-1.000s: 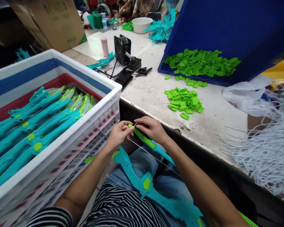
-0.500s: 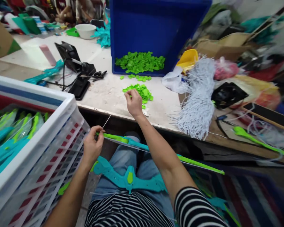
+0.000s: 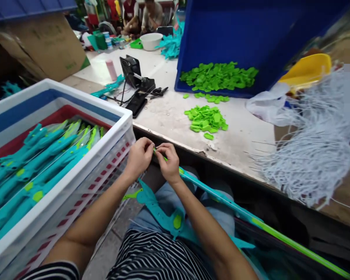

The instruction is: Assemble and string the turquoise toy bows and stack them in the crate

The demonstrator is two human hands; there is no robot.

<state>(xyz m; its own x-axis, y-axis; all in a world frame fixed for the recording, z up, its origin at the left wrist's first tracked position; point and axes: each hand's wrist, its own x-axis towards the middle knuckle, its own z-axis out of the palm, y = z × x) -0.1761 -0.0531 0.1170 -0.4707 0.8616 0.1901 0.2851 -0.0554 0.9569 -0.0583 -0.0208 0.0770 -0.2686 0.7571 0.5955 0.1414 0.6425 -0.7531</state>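
Both hands meet at the green tip of a teal and green toy bow (image 3: 218, 193), which slants from the table's front edge down to the lower right. My left hand (image 3: 139, 158) is closed in a pinch, with a bit of white string (image 3: 153, 145) showing at its fingertips. Touching the same tip, my right hand (image 3: 169, 161) has its thumb and fingers pressed together; a small piece inside them cannot be ruled out. A second toy bow (image 3: 163, 217), teal with a green centre, lies across my lap. Loose green plastic pieces (image 3: 207, 118) are heaped on the table ahead.
At left stands a white crate (image 3: 125, 112) holding several toy bows. A blue bin (image 3: 216, 31) with more green pieces lies tipped on the table (image 3: 163, 128). White strings (image 3: 303, 167) hang over the right edge. A black fan (image 3: 130, 70) and phone (image 3: 136, 107) sit behind. People sit far back.
My right hand has come from above the green pieces to the bow's tip beside my left hand. The view has swung left, showing more of the crate.
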